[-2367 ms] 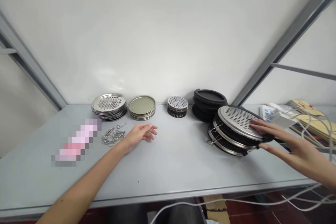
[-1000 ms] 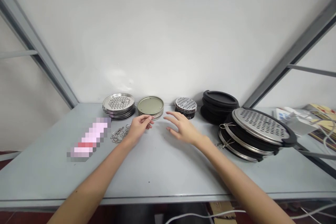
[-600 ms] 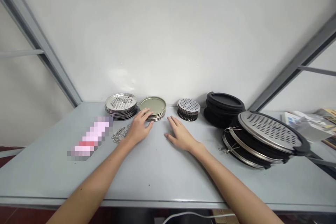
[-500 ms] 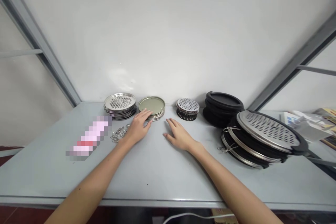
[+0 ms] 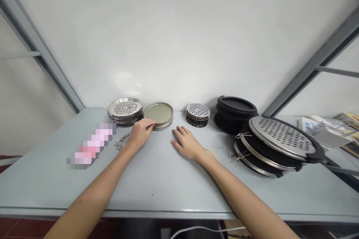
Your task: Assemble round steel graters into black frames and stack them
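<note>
My left hand (image 5: pixel 141 132) is at the near left edge of a stack of round olive-coloured metal discs with raised rims (image 5: pixel 159 114). Its fingers and thumb are drawn together in a pinch on the rim of the top disc. Palm down on the table, my right hand (image 5: pixel 188 143) lies with its fingers stretched out and holds nothing. It is closest to a small stack of round perforated metal plates (image 5: pixel 198 111). Beside my left wrist is a little pile of metal wire clips (image 5: pixel 122 142).
At the back left stands a stack of larger perforated metal plates (image 5: pixel 125 109), with a blurred pink item (image 5: pixel 95 143) before it. On the right are stacked black rings (image 5: pixel 237 106) and perforated, black-rimmed round assemblies (image 5: pixel 283 138) with wire clips. Grey frame posts (image 5: pixel 60 69) flank the table.
My left hand has gone from lying spread over the disc stack to a pinch at its near left edge. My right hand remains flat on the table. The view has shifted slightly.
</note>
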Demonstrator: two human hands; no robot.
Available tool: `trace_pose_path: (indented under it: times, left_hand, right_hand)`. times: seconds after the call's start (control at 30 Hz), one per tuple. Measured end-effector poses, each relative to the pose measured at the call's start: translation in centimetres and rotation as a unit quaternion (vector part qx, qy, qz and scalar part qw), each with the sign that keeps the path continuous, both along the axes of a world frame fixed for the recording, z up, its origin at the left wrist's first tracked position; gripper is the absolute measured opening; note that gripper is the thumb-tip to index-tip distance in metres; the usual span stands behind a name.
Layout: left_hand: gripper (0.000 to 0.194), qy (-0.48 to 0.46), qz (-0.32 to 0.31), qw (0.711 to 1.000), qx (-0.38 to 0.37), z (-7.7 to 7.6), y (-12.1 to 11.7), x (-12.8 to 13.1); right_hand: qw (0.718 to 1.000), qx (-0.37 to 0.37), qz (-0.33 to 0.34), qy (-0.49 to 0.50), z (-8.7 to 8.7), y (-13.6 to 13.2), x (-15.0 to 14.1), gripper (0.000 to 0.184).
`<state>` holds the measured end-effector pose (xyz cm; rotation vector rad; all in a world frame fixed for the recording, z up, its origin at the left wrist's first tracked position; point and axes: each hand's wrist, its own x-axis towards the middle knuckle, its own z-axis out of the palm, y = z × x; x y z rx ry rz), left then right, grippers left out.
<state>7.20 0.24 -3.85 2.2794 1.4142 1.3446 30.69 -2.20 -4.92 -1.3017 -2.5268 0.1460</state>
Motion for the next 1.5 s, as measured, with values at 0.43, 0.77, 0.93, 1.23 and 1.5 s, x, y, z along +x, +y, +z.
trace_pose_path:
  times: [0.43,0.77,0.93,1.23,1.5]
  left_hand:
    - [0.018,-0.081,-0.029,0.994,0.065,2.0,-2.7,1.4]
    - [0.010,-0.257,-0.139,0.950,-0.113,4.5,-5.6,3.1]
    - [0.017,-0.312,-0.139,0.926,-0.157,4.7,-5.3,2.5]
    - [0.025,-0.209,-0.186,0.933,-0.227,4.6,-4.8,1.5]
    - [0.024,-0.144,-0.206,0.936,-0.246,4.2,-4.5,1.5]
  right_hand:
    - [0.991,-0.029,0.031,0.127,1.2,0.8,1.6,0.073]
    - [0.944,0.173,0.096,0.264,4.8,-0.8,1.9,0.053]
    - [0.926,0.190,0.111,0.307,4.3,-1.1,1.5,0.033]
    - [0.941,0.129,0.101,0.297,2.7,-0.2,1.4,0.017]
    - [0.953,0.128,0.095,0.259,1.7,0.7,1.6,0.014]
